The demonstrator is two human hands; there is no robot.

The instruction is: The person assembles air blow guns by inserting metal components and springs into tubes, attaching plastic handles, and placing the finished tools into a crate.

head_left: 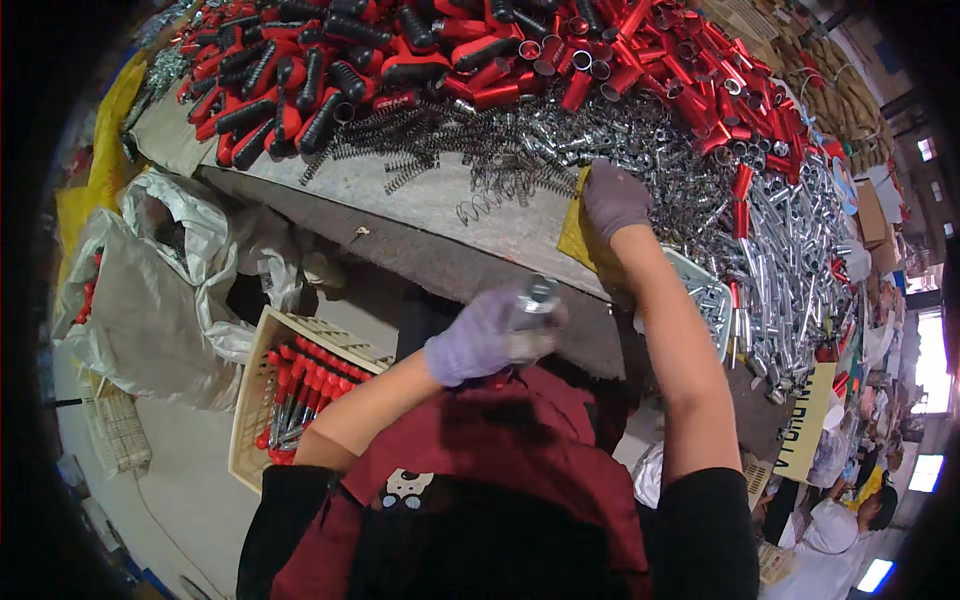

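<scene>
My left hand [478, 338], in a pale purple glove, is in front of my apron with its fingers curled round a short silvery metal cylinder [540, 292]. The cylinder's round end points up and away; its lower part is hidden by the fingers. My right hand [616, 200], in a darker purple-grey glove, is stretched out to the near edge of a heap of small metal parts [665, 165]. Its fingers look curled in, and their tips are hidden. Beside it a yellow cloth or sack piece [580, 235] hangs over the bench edge. Loose coil springs [485, 200] lie left of that hand.
Red-and-black handles [320, 95] and red metal tubes [620, 75] are heaped at the back. Silvery rods [790, 260] pile up at right. A cream crate [250, 400] of red-ended tools stands at left, near white sacks [165, 310]. Another person [835, 525] is at far lower right.
</scene>
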